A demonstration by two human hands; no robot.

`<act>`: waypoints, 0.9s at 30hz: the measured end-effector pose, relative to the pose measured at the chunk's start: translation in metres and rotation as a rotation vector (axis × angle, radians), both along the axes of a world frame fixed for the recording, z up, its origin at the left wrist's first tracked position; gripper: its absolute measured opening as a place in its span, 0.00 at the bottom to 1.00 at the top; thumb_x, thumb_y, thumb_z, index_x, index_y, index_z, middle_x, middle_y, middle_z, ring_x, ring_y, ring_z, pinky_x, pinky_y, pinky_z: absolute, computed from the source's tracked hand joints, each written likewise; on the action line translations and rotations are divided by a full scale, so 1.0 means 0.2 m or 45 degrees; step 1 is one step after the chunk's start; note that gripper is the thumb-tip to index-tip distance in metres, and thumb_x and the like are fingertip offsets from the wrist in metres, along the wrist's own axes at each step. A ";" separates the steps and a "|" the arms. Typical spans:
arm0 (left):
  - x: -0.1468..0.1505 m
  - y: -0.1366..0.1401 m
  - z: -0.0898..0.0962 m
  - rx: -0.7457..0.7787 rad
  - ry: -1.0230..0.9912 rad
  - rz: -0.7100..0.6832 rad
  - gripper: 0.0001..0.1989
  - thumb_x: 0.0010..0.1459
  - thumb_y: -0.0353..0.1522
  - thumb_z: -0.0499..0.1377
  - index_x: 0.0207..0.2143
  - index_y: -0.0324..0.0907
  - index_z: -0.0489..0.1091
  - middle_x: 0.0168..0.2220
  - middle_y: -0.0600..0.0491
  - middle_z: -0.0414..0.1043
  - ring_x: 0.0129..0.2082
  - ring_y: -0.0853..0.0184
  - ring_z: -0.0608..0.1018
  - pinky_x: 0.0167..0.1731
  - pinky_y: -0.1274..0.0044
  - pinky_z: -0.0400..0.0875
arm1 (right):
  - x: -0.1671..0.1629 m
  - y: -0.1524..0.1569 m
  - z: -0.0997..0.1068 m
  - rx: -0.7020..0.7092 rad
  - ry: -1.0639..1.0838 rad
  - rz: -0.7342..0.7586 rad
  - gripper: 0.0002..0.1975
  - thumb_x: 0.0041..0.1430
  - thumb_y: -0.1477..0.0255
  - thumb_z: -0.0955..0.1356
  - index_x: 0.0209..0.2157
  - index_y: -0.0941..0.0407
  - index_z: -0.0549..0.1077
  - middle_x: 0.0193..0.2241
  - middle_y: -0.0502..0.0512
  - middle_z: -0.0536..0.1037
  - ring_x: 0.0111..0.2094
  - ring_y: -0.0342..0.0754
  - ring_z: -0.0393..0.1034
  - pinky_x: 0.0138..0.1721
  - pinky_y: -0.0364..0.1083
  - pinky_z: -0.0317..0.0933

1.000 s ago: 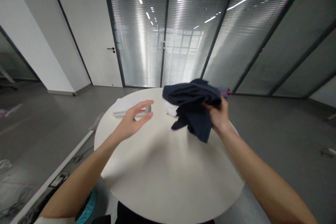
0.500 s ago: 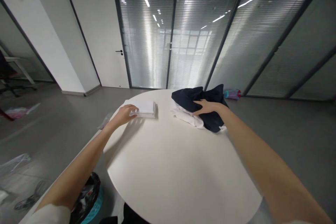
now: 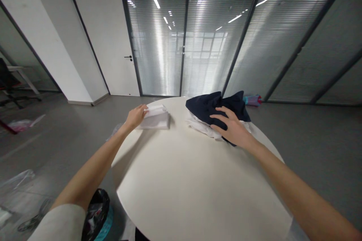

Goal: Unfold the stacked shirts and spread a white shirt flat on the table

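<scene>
A round white table (image 3: 192, 180) stands in front of me. My left hand (image 3: 135, 116) grips the near left corner of a folded white cloth (image 3: 157, 117) at the table's far left and tilts it up. At the far right lies a crumpled dark navy garment (image 3: 217, 107) on top of a white garment (image 3: 200, 127). My right hand (image 3: 230, 128) hovers just in front of the navy garment, fingers spread, holding nothing.
A bin with a black bag and teal rim (image 3: 97, 214) sits on the floor at the table's lower left. A pink and blue object (image 3: 252, 100) lies on the floor behind the table. Glass partitions and a white door (image 3: 113, 45) stand beyond.
My right hand set the navy garment down on the white one, then drew back off it. My left hand reached the folded white cloth and lifted its corner.
</scene>
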State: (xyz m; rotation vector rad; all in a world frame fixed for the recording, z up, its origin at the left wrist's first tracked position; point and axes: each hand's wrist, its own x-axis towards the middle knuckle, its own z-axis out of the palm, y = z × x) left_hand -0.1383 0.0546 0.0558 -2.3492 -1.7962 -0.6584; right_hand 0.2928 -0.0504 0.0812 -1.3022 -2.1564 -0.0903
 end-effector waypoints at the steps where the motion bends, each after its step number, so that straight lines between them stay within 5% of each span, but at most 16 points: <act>1: 0.02 0.00 0.04 0.073 -0.078 0.050 0.13 0.68 0.35 0.48 0.47 0.40 0.69 0.48 0.42 0.74 0.46 0.56 0.77 0.43 0.71 0.68 | -0.04 -0.02 -0.01 -0.039 0.090 0.068 0.18 0.63 0.57 0.66 0.48 0.52 0.78 0.58 0.63 0.68 0.64 0.62 0.58 0.66 0.63 0.52; 5: 0.19 -0.15 0.21 0.232 -0.537 -0.031 0.10 0.63 0.39 0.54 0.36 0.41 0.67 0.34 0.50 0.72 0.37 0.61 0.76 0.37 0.74 0.68 | -0.24 -0.10 -0.04 -0.605 0.611 0.413 0.24 0.60 0.54 0.69 0.53 0.52 0.73 0.52 0.61 0.74 0.52 0.57 0.72 0.54 0.60 0.68; 9: 0.51 -0.49 0.25 -0.149 -0.911 -0.598 0.17 0.57 0.44 0.61 0.28 0.42 0.63 0.27 0.56 0.66 0.28 0.69 0.71 0.27 0.80 0.66 | -0.47 -0.21 -0.07 -1.030 1.227 0.507 0.36 0.60 0.55 0.70 0.65 0.45 0.54 0.60 0.62 0.69 0.50 0.55 0.74 0.46 0.56 0.73; 11: 0.62 -0.64 0.24 -0.353 -0.989 -0.806 0.20 0.57 0.46 0.62 0.27 0.41 0.62 0.25 0.57 0.64 0.25 0.72 0.68 0.23 0.81 0.64 | -0.54 -0.27 -0.08 -1.087 1.376 0.378 0.32 0.60 0.59 0.69 0.63 0.46 0.57 0.55 0.60 0.73 0.47 0.55 0.75 0.40 0.53 0.74; 14: 0.60 -0.77 0.21 -0.426 -1.130 -0.783 0.22 0.57 0.48 0.63 0.25 0.41 0.60 0.23 0.59 0.60 0.22 0.75 0.65 0.20 0.83 0.59 | -0.48 -0.36 -0.08 -1.104 1.403 0.187 0.24 0.53 0.66 0.71 0.52 0.51 0.68 0.47 0.58 0.78 0.45 0.56 0.75 0.38 0.50 0.73; 18: 0.25 -0.78 0.20 -0.508 -1.117 -0.509 0.21 0.57 0.48 0.62 0.26 0.41 0.62 0.23 0.58 0.65 0.22 0.72 0.69 0.22 0.82 0.63 | -0.12 -0.41 -0.13 -1.134 1.273 -0.040 0.20 0.49 0.69 0.69 0.46 0.54 0.73 0.45 0.59 0.79 0.43 0.55 0.75 0.39 0.50 0.72; 22: -0.02 -0.74 0.13 -0.395 -0.668 -0.257 0.18 0.58 0.47 0.61 0.30 0.42 0.66 0.25 0.56 0.69 0.24 0.69 0.73 0.23 0.79 0.66 | 0.18 -0.40 -0.23 -0.722 0.910 -0.412 0.29 0.47 0.71 0.69 0.54 0.53 0.70 0.48 0.60 0.74 0.42 0.53 0.73 0.42 0.52 0.70; 24: 0.03 -0.76 0.07 -0.292 -0.525 -0.288 0.13 0.61 0.42 0.59 0.33 0.42 0.66 0.28 0.55 0.70 0.25 0.69 0.73 0.24 0.79 0.66 | 0.17 -0.41 -0.28 -0.573 0.671 -0.300 0.24 0.52 0.72 0.67 0.53 0.53 0.72 0.49 0.60 0.72 0.44 0.53 0.72 0.45 0.52 0.69; 27: 0.28 -0.81 -0.04 -0.357 -0.323 -0.739 0.08 0.64 0.28 0.52 0.43 0.43 0.69 0.42 0.49 0.74 0.38 0.66 0.77 0.35 0.76 0.73 | 0.00 -0.45 -0.33 -0.592 0.280 0.060 0.22 0.60 0.68 0.66 0.55 0.51 0.73 0.53 0.61 0.69 0.50 0.54 0.70 0.53 0.55 0.66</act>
